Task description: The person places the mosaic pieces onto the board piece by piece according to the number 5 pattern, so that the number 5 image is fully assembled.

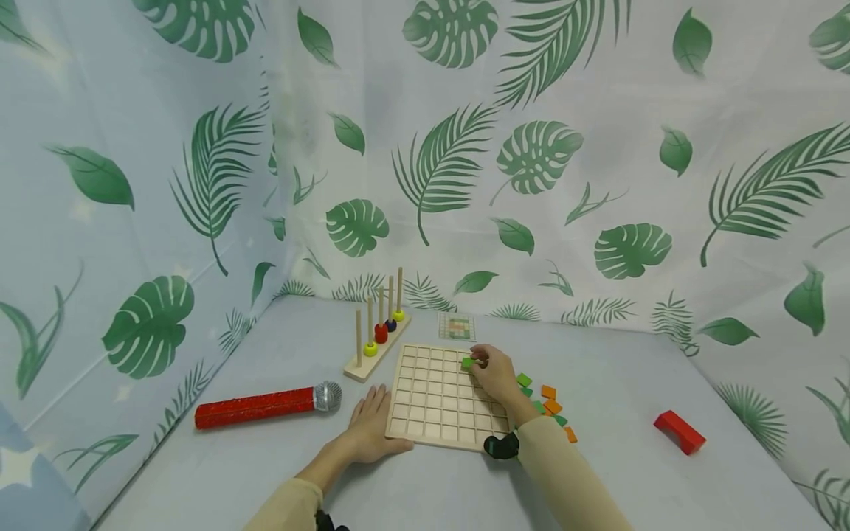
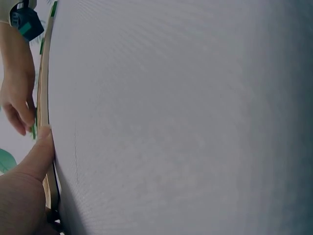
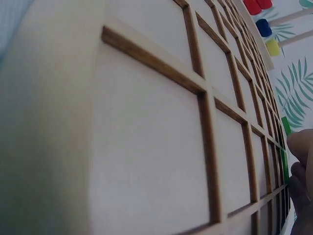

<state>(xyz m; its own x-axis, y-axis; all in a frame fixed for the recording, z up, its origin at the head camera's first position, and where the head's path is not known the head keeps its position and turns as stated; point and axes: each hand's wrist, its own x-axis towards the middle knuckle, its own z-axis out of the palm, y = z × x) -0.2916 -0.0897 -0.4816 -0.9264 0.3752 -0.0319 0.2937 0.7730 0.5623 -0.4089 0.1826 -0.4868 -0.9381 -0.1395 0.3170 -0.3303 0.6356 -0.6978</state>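
Observation:
A wooden grid board (image 1: pixel 434 398) with square cells lies flat on the table. At its far right part my right hand (image 1: pixel 494 372) pinches a small green tile (image 1: pixel 468 363) between thumb and fingers, right at the cells. In the right wrist view the pinched tile stands tilted at the fingertips, and another green piece (image 3: pixel 284 166) shows in the grid just below it. My left hand (image 1: pixel 372 426) rests beside the board's left edge with straight fingers, its thumb (image 2: pixel 43 142) against the near left corner.
Several green and orange tiles (image 1: pixel 548 392) lie scattered right of the board, partly behind my right forearm. A peg rack (image 1: pixel 361 371) with colored beads and a pattern card (image 1: pixel 457 327) stand beyond. A red microphone (image 1: pixel 265 407) lies left, a red block (image 1: pixel 679 432) right.

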